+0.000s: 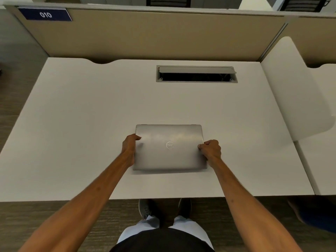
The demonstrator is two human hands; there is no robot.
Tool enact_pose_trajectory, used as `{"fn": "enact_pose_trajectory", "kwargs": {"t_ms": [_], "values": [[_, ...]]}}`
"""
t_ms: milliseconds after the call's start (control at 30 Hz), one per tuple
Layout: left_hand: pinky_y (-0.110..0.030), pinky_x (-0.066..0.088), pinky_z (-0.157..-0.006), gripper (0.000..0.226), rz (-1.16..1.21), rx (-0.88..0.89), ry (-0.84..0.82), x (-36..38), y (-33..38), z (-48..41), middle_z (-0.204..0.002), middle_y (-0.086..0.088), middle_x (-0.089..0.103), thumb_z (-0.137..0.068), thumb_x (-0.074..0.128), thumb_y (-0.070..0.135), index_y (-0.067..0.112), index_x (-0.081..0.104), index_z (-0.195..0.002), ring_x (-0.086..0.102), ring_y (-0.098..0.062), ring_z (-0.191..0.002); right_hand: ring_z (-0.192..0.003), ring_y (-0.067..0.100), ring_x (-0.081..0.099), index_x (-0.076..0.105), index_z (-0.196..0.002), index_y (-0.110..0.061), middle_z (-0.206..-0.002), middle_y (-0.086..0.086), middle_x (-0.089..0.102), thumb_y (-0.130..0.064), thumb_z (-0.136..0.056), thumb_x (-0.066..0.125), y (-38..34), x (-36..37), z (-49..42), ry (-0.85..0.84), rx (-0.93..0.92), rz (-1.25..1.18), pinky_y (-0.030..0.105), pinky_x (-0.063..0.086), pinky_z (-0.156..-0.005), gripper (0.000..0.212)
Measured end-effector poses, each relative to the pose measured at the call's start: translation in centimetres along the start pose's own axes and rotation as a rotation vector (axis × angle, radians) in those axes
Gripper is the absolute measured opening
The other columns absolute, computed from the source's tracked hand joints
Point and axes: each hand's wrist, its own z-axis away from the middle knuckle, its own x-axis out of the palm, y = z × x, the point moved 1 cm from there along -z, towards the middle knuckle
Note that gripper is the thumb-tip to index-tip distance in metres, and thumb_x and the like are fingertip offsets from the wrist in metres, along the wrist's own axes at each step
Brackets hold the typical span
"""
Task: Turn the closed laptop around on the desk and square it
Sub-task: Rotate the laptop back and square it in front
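A closed silver laptop (169, 153) with a round logo on its lid lies flat on the white desk (91, 110), near the front edge and roughly parallel to it. My left hand (129, 146) grips its left edge, thumb on the lid and fingers under the side. Its right edge is clasped by my right hand (211, 150), thumb tip on the lid. Both arms reach in from the bottom of the view.
An open cable tray slot (196, 75) sits in the desk's back right part. A beige partition (145, 33) with a blue "010" label (45, 14) runs behind. A white divider panel (298, 88) bounds the right side. My shoes stand below the desk's front edge.
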Motion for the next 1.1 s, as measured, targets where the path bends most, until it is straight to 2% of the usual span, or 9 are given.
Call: {"fn": "enact_pose_trajectory", "kwargs": {"t_ms": [67,133,200,300,433,600,767,900,1100], "values": [[-0.045,0.043,-0.099,0.048,0.001,-0.011,0.005,-0.2,-0.4,-0.2,-0.141,-0.008,0.061,-0.089,0.067,0.033,0.018,0.063,-0.134,0.056,-0.032,-0.13,-0.094,0.044,0.071,0.046,-0.062,-0.019,-0.107,0.029,0.072,-0.011,-0.084,0.075,0.2,0.0,0.0,0.014,0.001,0.01,0.053,0.06,-0.089,0.037],[-0.044,0.043,-0.097,0.05,0.012,-0.018,0.004,-0.3,-0.8,-0.4,-0.144,-0.008,0.061,-0.087,0.067,0.033,0.018,0.065,-0.135,0.055,-0.033,-0.136,-0.096,0.044,0.071,0.054,-0.065,-0.013,-0.108,0.029,0.072,-0.011,-0.085,0.075,0.4,-0.1,-0.1,0.005,-0.002,0.014,0.054,0.06,-0.09,0.03],[-0.045,0.044,-0.098,0.053,0.015,-0.023,0.003,-0.4,-1.2,-0.4,-0.146,-0.008,0.061,-0.086,0.068,0.034,0.018,0.064,-0.137,0.055,-0.033,-0.137,-0.103,0.047,0.07,0.066,-0.085,0.007,-0.109,0.031,0.072,-0.011,-0.084,0.076,0.6,-0.1,0.0,0.0,-0.003,0.003,0.056,0.06,-0.09,0.02],[-0.048,0.044,-0.109,0.059,0.007,-0.027,0.0,-0.6,-1.7,-0.5,-0.149,-0.007,0.06,-0.085,0.068,0.035,0.018,0.062,-0.141,0.053,-0.032,-0.137,-0.106,0.05,0.068,0.065,-0.109,0.017,-0.112,0.033,0.07,-0.011,-0.08,0.076,1.3,0.1,-0.2,-0.011,-0.015,0.042,0.059,0.058,-0.09,0.041],[-0.047,0.045,-0.102,0.06,0.012,-0.03,-0.004,-0.7,-2.5,-0.7,-0.145,-0.008,0.062,-0.084,0.067,0.037,0.018,0.063,-0.14,0.056,-0.033,-0.134,-0.104,0.051,0.067,0.065,-0.109,0.017,-0.112,0.034,0.07,-0.012,-0.081,0.076,1.9,0.1,0.1,-0.006,-0.027,0.064,0.063,0.058,-0.086,0.042],[-0.052,0.045,-0.113,0.062,-0.008,-0.014,0.008,-0.8,-2.9,-1.3,-0.145,-0.008,0.062,-0.081,0.067,0.038,0.018,0.062,-0.139,0.055,-0.034,-0.134,-0.1,0.05,0.069,0.066,-0.106,0.016,-0.109,0.033,0.071,-0.013,-0.083,0.077,2.3,0.0,0.1,-0.009,-0.035,0.069,0.062,0.059,-0.085,0.039],[-0.046,0.043,-0.099,0.046,-0.026,0.002,0.009,-0.5,-2.9,-1.1,-0.144,-0.01,0.061,-0.09,0.064,0.036,0.018,0.061,-0.132,0.055,-0.034,-0.132,-0.097,0.044,0.072,0.07,-0.095,0.009,-0.105,0.028,0.074,-0.015,-0.086,0.076,2.5,0.0,0.2,-0.011,-0.05,0.077,0.054,0.061,-0.087,0.026],[-0.049,0.043,-0.104,0.052,-0.043,0.0,0.01,-0.5,-3.1,-1.1,-0.145,-0.008,0.06,-0.089,0.063,0.037,0.018,0.06,-0.138,0.054,-0.034,-0.135,-0.094,0.04,0.073,0.072,-0.1,0.008,-0.102,0.023,0.076,-0.015,-0.086,0.073,2.7,0.3,0.3,0.014,-0.074,0.11,0.046,0.06,-0.084,0.027],[-0.047,0.045,-0.099,0.058,-0.063,-0.006,0.009,-0.5,-3.4,-1.4,-0.14,-0.01,0.063,-0.08,0.061,0.041,0.022,0.065,-0.134,0.057,-0.035,-0.132,-0.094,0.038,0.073,0.073,-0.103,0.005,-0.102,0.02,0.076,-0.017,-0.087,0.072,2.9,0.5,0.2,0.019,-0.08,0.141,0.04,0.058,-0.08,0.027]]}}
